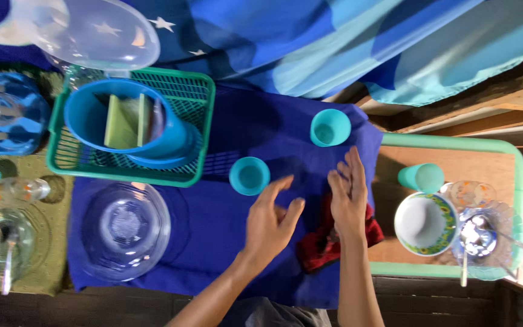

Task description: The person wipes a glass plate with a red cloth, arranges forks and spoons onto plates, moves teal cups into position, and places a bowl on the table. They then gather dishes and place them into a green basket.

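My left hand [272,225] hovers over the blue cloth [213,224] with its fingers spread, holding nothing, just right of a teal cup [249,175]. Close beside it, my right hand [349,197] is flat and open above a red cloth [322,245] that lies crumpled under it. A second teal cup [330,128] stands a little beyond the right hand's fingertips.
A green basket [196,121] holds a blue bowl [92,112] at the left. A clear glass bowl [125,230] sits on the blue cloth below it. At the right, a green-rimmed tray [449,144] carries a teal cup [421,178], a white flowered bowl [425,223] and glassware [479,233].
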